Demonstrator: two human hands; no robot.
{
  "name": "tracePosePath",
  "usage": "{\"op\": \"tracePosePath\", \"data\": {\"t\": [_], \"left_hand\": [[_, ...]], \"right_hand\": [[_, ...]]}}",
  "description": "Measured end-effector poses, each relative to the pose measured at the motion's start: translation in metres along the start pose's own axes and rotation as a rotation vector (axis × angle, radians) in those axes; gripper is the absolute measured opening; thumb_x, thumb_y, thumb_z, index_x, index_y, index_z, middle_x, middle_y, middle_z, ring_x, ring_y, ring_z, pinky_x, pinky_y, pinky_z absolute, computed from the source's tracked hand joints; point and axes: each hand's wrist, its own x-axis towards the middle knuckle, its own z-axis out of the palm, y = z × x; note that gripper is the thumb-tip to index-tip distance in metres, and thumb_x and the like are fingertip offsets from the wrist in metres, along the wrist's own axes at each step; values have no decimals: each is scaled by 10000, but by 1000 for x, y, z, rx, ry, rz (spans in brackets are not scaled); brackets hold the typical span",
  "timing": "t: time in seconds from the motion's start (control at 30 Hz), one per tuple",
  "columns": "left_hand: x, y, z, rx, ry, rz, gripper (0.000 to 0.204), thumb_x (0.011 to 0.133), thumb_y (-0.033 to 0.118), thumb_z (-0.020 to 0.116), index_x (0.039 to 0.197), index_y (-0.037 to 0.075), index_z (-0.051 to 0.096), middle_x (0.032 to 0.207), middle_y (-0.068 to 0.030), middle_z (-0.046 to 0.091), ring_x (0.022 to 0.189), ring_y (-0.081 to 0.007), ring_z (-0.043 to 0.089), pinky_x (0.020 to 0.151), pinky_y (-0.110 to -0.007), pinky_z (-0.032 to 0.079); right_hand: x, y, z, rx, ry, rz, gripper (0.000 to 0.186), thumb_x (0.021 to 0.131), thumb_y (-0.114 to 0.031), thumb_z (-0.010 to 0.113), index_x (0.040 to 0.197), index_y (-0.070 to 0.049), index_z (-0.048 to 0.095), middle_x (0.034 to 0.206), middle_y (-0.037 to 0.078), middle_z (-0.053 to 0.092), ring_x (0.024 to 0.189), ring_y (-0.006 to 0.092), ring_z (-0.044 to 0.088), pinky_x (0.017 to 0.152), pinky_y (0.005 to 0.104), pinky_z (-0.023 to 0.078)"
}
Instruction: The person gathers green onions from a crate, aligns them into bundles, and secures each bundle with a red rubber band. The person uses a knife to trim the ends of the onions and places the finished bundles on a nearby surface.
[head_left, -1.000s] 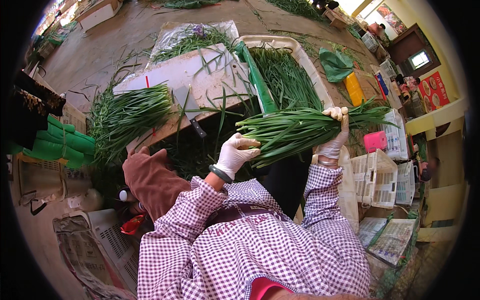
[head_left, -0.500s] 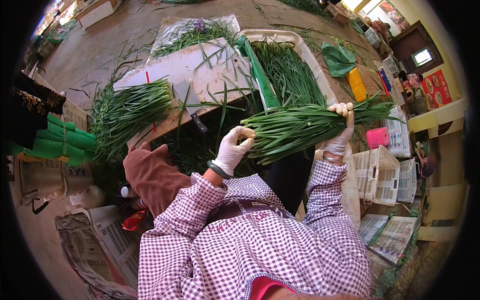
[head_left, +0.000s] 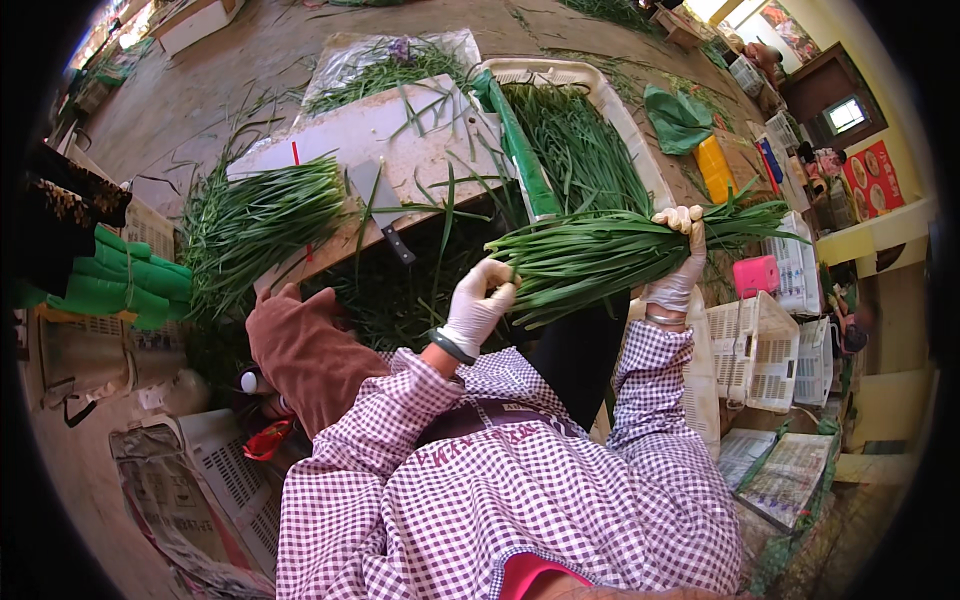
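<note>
A bunch of garlic chives [head_left: 590,258], long and dark green, lies crosswise in front of my chest. My right hand [head_left: 682,250], in a white glove, is wrapped round it toward its right end, where leaf tips fan out. At the left end, the gloved fingers of my left hand [head_left: 478,308] pinch at the lower edge of the leaves. Another pile of garlic chives [head_left: 275,215] rests on the left of a white board [head_left: 400,125]. A cleaver with a black handle [head_left: 397,243] lies on that board, its handle over the near edge.
Beyond my right hand stands a cream plastic crate [head_left: 650,170] full of garlic chives, with a green roll [head_left: 520,150] along its left side. Green bundles [head_left: 125,285] sit at the left. White crates [head_left: 745,340] and a pink box [head_left: 756,274] are on the right.
My left hand has shifted slightly right and down along the bunch's left end. My right hand keeps its hold in the same place.
</note>
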Motion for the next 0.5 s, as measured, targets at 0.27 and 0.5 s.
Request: {"op": "tracePosePath", "data": {"t": [0.27,0.5], "left_hand": [[-26,-18,-80,-477,-285,-281,181,863,115,667,995,61,556,927,-35,610,892,-160,603,840,-288,473],[-22,-20,-67,441,-327,-114,387,829,222,721,1162,46,631,1109,-90,629,1040,-194,575,909,-303,459]], "right_hand": [[3,-31,-8,155,35,-65,72,927,-143,565,898,-97,517,733,-25,343,727,125,393,839,301,423],[-1,-33,-8,155,-4,-71,71,927,-149,568,940,-87,533,747,-25,369,745,123,403,857,305,419]]}}
